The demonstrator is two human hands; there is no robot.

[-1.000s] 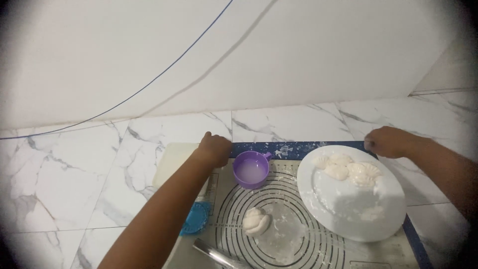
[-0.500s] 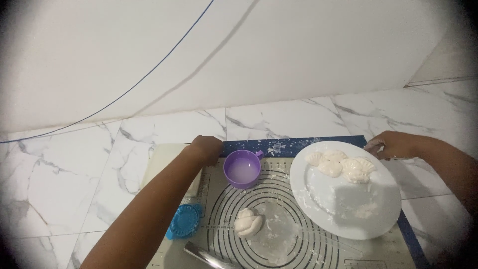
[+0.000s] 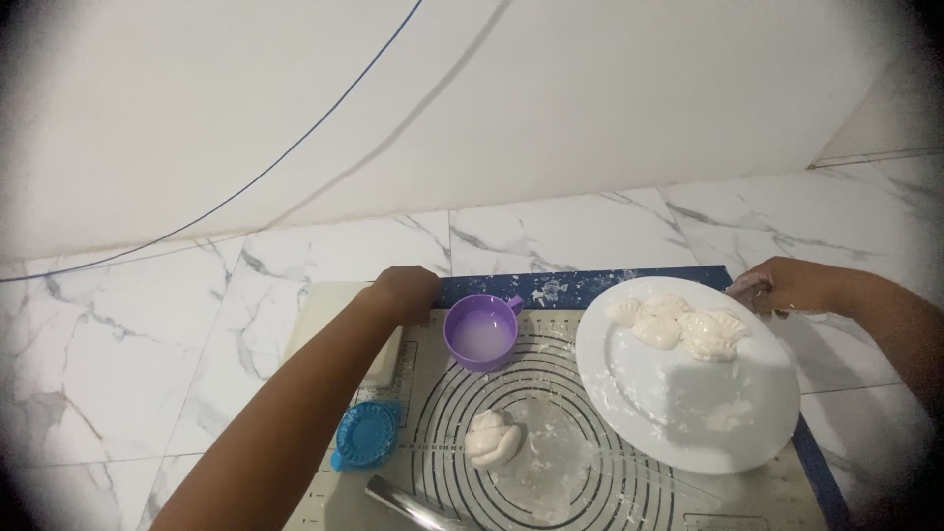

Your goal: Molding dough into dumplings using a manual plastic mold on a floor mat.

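A baking mat (image 3: 580,290) with printed circles and a blue border lies on the marble floor. My left hand (image 3: 408,292) grips its far left corner. At the far right corner my right hand (image 3: 782,285) pinches the mat's edge beside a white plate (image 3: 678,413). The plate carries several shaped dumplings (image 3: 678,324). A purple cup (image 3: 480,334) with white liquid stands on the mat near my left hand. A lump of dough (image 3: 494,440) rests in the middle of the circles.
A blue round dumpling press (image 3: 367,435) lies at the mat's left edge beside my forearm. A white block (image 3: 385,361) sits under my left arm. A metal tool (image 3: 408,503) lies near the mat's front. A thin blue cable (image 3: 295,147) runs along the white wall.
The view has shifted so the mat sits lower and nearer. Both hands stay on the mat's far corners; my right hand has slid slightly outward.
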